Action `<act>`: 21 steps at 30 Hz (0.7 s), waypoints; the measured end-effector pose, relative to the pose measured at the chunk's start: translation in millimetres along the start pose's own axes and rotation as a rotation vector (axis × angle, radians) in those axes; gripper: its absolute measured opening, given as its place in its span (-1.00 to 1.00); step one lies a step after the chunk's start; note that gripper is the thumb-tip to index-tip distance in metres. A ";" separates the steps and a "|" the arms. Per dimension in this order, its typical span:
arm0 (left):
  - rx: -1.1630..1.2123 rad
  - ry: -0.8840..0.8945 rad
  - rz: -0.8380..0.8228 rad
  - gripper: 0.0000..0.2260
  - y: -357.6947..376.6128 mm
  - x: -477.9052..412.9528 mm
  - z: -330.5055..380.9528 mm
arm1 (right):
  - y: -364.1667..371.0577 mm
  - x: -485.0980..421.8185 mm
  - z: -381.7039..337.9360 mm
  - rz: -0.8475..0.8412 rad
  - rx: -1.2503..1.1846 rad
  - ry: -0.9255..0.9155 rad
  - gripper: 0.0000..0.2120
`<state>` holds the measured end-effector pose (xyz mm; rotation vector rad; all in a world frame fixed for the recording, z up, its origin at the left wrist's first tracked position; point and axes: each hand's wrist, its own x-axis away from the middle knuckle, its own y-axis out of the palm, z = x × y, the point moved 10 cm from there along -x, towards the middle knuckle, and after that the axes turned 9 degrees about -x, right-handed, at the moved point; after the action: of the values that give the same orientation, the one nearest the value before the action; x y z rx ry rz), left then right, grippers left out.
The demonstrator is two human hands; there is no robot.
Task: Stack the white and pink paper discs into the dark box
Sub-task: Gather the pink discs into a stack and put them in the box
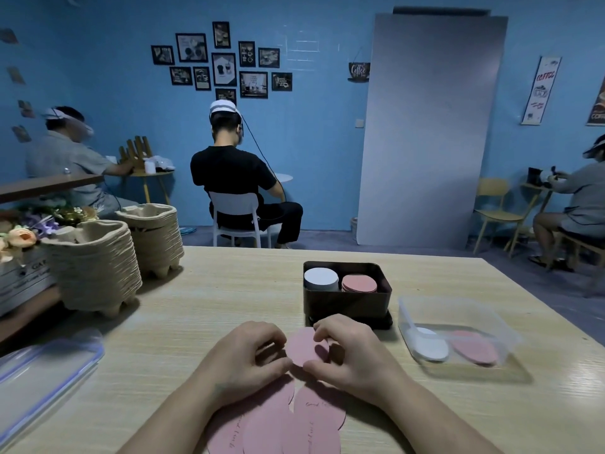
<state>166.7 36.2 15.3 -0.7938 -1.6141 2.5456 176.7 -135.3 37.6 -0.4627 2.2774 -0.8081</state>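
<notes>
A pink paper disc (302,348) is held upright-tilted between both hands just above the table, in front of the dark box (347,304). My left hand (248,358) pinches its left edge and my right hand (347,352) curls round its right edge. Inside the box stand a white disc stack (320,278) on the left and a pink disc stack (359,283) on the right. Several loose pink discs (281,421) lie spread on the table under my wrists.
A clear plastic tub (458,322) to the right holds a few white and pink discs. Its clear lid (42,378) lies at the left. Two stacks of pulp cup trays (98,267) and flowers stand at the far left. People sit at tables beyond.
</notes>
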 end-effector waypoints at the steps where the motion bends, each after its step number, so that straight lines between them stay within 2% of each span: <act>1: 0.002 0.001 0.002 -0.74 -0.1 0.3 -0.3 | 1.8 -0.2 -0.9 -0.005 -0.014 -0.007 -0.68; 6: -0.028 0.002 0.029 -0.70 -2.0 1.1 -1.8 | 3.0 -0.7 2.0 0.007 -0.096 -0.012 -0.71; 14: -0.064 0.023 0.004 -0.70 -6.4 7.6 5.7 | 8.0 -0.4 1.2 -0.065 -0.076 -0.013 -0.67; 21: 0.054 0.013 0.006 -0.92 -21.7 30.6 9.1 | 2.8 15.6 -11.5 -0.015 -0.168 0.035 -0.66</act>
<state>130.9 47.4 24.4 -0.8105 -1.5351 2.5699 157.3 -136.3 35.1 -0.5460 2.3879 -0.6392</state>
